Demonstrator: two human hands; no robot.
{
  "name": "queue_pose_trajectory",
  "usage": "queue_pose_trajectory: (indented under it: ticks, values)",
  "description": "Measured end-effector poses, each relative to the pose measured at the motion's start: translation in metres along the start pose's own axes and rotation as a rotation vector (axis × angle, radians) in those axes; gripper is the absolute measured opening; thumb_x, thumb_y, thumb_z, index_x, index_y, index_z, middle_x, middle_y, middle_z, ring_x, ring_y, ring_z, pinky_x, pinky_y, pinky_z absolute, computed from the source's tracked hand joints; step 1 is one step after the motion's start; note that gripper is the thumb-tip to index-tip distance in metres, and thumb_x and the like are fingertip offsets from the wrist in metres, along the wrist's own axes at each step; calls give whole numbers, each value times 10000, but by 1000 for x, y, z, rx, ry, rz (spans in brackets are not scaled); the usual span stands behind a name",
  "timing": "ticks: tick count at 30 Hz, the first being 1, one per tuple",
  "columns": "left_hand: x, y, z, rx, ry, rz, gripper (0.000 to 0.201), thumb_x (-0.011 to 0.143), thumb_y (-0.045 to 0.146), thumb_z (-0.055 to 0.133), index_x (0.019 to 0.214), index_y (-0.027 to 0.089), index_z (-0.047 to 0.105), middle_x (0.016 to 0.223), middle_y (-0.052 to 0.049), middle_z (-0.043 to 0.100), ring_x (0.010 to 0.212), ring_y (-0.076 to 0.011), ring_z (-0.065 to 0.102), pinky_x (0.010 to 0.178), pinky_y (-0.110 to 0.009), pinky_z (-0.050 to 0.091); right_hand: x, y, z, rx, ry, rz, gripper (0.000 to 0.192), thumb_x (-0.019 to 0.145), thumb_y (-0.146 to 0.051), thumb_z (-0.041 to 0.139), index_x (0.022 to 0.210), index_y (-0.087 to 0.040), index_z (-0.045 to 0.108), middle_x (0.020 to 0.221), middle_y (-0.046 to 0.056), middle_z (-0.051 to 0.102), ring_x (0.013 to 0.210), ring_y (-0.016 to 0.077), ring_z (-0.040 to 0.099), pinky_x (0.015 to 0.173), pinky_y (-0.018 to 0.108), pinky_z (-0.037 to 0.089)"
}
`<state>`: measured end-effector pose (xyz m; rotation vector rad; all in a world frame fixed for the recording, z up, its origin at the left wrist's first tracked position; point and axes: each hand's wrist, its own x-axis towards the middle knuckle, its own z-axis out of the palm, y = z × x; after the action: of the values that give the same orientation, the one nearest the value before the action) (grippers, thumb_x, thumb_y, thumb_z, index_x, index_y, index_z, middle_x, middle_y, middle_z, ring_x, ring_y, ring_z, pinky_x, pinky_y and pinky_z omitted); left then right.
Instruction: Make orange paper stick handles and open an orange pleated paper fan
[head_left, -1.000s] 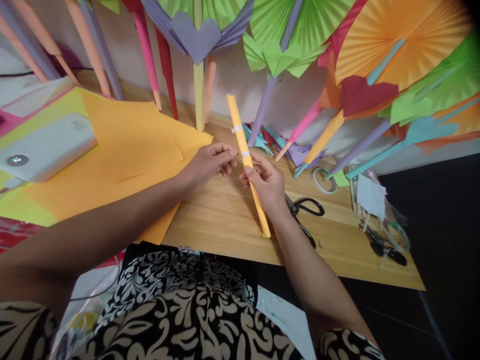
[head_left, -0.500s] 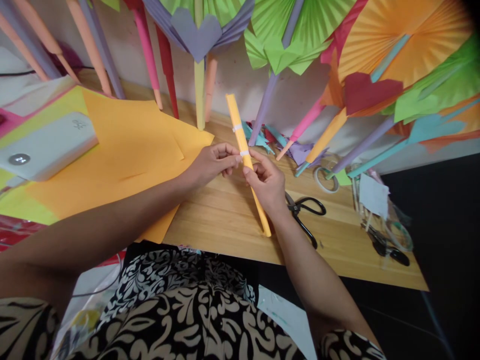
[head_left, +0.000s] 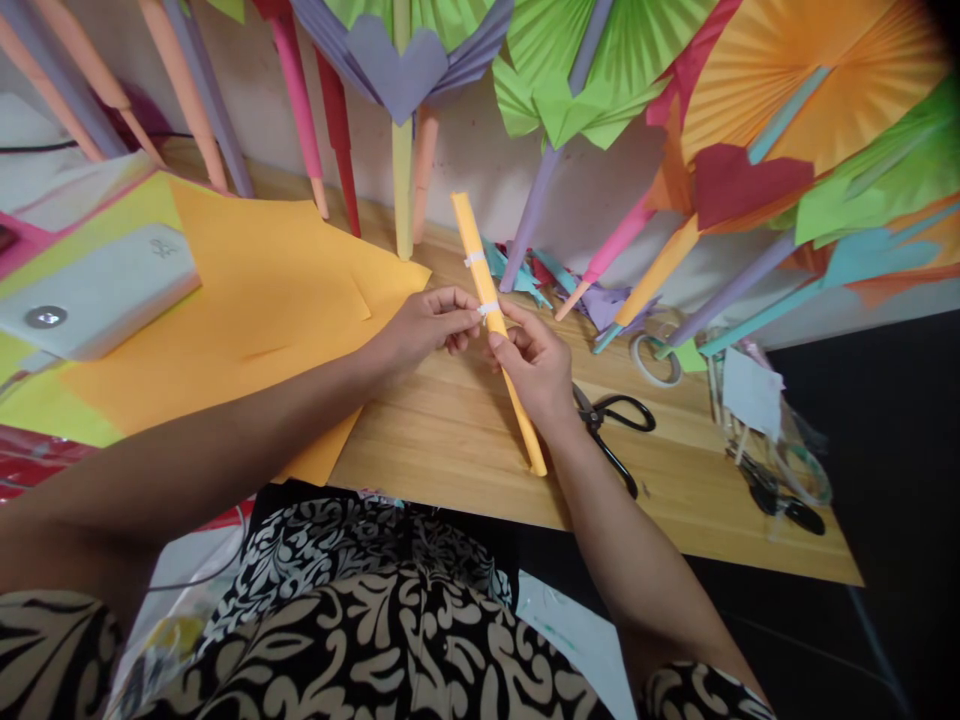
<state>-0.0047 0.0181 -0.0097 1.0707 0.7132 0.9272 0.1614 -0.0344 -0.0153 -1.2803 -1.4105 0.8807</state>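
A rolled orange paper tube slants over the table, with two white tape strips across it. My right hand is closed round the tube just below its middle. Thumb and fingers of my left hand pinch the loose end of the lower tape strip at the tube's left side. Black-handled scissors lie beside my right wrist, their tips hidden by it.
Orange paper sheets cover the table's left, with a white power bank on them. Paper fans on rolled sticks lean along the wall. A tape roll, paper scraps and more scissors lie on the right.
The tape's loose end shows slightly more between tube and left fingers. Both hands keep their hold; the whole view has shifted slightly.
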Motion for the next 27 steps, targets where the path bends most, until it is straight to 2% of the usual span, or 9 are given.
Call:
queue_pose_trajectory:
  ticks: [4,12,27]
  values:
    - [2,-3,-3,-37,-23,10,69,808,148,707,791,144,641,692,9,663,559,-72,575,558,-211,411,1,-3,0,80,-31,68,405,838,-340,673,1231,-242,691,618,-53,623,564,138,584,570,308,481]
    - [4,-3,-4,-143,-98,11,71,793,130,715,764,134,650,689,5,657,565,-75,575,587,-221,436,2,-9,-4,191,-97,160,399,833,-365,682,1208,-232,706,673,-36,659,537,115,563,578,302,498]
    - [3,0,0,-110,-66,-26,84,796,106,714,743,132,656,684,14,635,564,-66,556,575,-215,426,2,-12,-5,324,-104,248,357,780,-327,710,1119,-218,735,637,-40,658,519,116,548,563,297,478]
